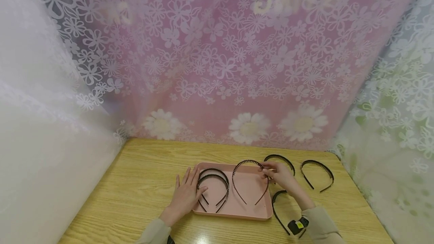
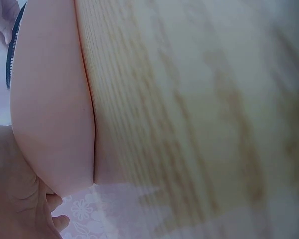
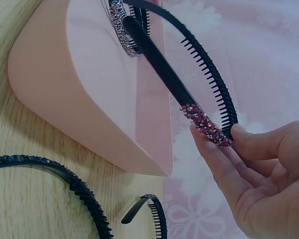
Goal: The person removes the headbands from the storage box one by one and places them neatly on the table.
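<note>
Pink tray [image 1: 234, 215], black headband [image 3: 162, 68], wood-grained yellow table [image 1: 135, 183], white-flowered pink curtain [image 1: 217, 63]

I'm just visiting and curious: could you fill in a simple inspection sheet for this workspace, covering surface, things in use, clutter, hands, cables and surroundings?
Surface: wood-grain table.
Things in use: pink tray with two headbands inside; three more headbands lie on the table, to the tray's right.
Clutter: nothing seen.
Left hand: touches the tray's left side, fingers extended.
Right hand: pinches a sparkly-trimmed headband above the tray.
Cables: nothing seen.
Surroundings: pink flowered backdrop behind; pale left sheet; flower-patterned right sheet.
</note>
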A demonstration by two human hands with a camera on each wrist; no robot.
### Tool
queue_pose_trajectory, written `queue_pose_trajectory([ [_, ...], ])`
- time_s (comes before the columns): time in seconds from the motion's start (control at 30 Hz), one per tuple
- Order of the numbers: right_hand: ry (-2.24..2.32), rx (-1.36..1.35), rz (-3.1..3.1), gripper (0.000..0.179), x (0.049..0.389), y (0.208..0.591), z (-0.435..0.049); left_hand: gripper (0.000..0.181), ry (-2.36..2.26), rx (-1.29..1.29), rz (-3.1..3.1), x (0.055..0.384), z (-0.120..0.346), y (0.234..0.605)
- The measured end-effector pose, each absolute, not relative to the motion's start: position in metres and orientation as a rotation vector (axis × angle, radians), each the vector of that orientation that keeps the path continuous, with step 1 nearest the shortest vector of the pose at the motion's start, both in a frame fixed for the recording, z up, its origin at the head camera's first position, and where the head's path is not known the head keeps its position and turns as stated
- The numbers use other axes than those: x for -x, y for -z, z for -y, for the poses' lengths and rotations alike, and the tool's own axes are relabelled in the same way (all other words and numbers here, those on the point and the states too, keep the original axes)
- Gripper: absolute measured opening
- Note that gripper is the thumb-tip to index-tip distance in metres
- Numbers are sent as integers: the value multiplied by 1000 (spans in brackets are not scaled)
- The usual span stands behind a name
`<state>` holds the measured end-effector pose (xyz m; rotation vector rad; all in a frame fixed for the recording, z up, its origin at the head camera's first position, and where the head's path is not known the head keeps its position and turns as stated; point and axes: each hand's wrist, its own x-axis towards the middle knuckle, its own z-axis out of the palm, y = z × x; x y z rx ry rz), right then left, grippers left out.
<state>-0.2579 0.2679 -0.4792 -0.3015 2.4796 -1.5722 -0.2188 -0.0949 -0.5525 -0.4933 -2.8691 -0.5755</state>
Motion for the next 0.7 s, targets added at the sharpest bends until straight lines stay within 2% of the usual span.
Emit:
queue_pose_trajectory([
  [0.7,1607,263,-2504,43,251,468,-296,73,604,520,2784,219,96,556],
])
